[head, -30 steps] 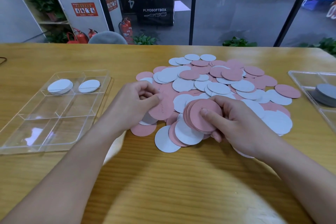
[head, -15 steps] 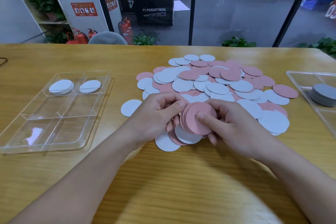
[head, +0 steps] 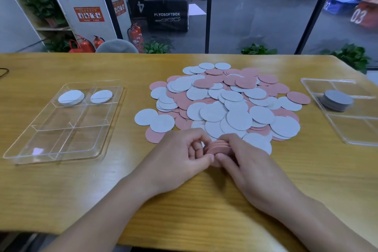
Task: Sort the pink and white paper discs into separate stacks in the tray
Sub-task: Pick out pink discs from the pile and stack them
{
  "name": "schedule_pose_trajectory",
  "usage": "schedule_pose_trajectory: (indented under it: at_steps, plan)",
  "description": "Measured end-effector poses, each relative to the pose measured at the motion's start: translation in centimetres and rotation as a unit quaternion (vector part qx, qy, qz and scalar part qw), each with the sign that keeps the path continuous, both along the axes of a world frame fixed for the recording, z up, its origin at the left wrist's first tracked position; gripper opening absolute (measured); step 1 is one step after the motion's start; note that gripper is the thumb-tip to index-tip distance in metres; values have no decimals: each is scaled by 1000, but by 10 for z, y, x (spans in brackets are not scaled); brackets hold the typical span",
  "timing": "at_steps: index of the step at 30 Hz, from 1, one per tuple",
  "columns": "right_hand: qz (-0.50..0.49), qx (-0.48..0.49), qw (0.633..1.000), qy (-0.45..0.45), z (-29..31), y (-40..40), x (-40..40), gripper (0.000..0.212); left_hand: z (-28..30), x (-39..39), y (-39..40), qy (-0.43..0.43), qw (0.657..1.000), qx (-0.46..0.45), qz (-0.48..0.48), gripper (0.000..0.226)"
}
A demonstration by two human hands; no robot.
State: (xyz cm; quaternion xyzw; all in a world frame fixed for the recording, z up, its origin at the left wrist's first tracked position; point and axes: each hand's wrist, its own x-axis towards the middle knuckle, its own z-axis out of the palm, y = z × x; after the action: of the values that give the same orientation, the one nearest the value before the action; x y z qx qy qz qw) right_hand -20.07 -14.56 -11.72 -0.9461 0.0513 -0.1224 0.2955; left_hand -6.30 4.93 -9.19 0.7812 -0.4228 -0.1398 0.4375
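Observation:
A loose heap of pink and white paper discs (head: 229, 100) covers the middle of the wooden table. At its near edge both hands hold a small stack of pink discs (head: 216, 148) edge-on between them. My left hand (head: 180, 155) grips the stack from the left with curled fingers and thumb. My right hand (head: 243, 159) grips it from the right. A clear divided tray (head: 41, 145) lies to the left, with a white disc stack (head: 71, 97) and another white disc stack (head: 101, 96) in its two far compartments.
A second clear tray (head: 356, 135) at the right edge holds a stack of grey discs (head: 337, 100). The table's near edge runs just below my forearms. Bare wood lies between the left tray and the heap.
My hands have drawn the pink stack toward me out of the heap and turned it from face-up to edge-on. My left hand has closed onto it.

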Motion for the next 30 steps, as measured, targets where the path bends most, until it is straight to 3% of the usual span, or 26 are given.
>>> schedule_pose_trajectory:
  at_steps: [5, 8, 10, 12, 15, 18, 22, 24, 28, 30]
  plan:
    - [25, -35, 999, 20, 0, 6, -8, 37, 0, -12, 1, -18, 1000, 9, 15, 12]
    - [44, -16, 999, 10, 5, 3, -16, 31, 1, -14, 4, 2, 1000, 9, 7, 10]
    - [32, 32, 998, -36, 8, 2, -21, 20, 2, -17, 6, 69, 997, 18, 0, 10]
    - [5, 145, 988, -61, 10, 0, -23, 9, 4, -19, 10, 155, 987, 46, 3, 9]
    - [5, 251, 968, -11, 12, -4, -21, 13, 4, -23, 14, 216, 972, 90, 2, 11]
    - [-10, 214, 977, 21, 11, -3, -18, 16, 1, -26, 16, 119, 986, 116, 30, 14]
    - [-34, 77, 996, 26, 10, 1, -18, 13, -1, -14, 19, 3, 994, 53, 99, 13]
    - [-42, 56, 997, 26, 14, -1, -15, 17, 0, 0, 18, -43, 991, 36, 122, 12]
    - [-44, 95, 995, -1, 27, -10, 6, 8, 1, 23, 7, -101, 985, 105, 89, 41]
    - [-33, 70, 997, -6, 31, -14, 24, 5, -4, 31, -1, -133, 977, 144, 78, 59]
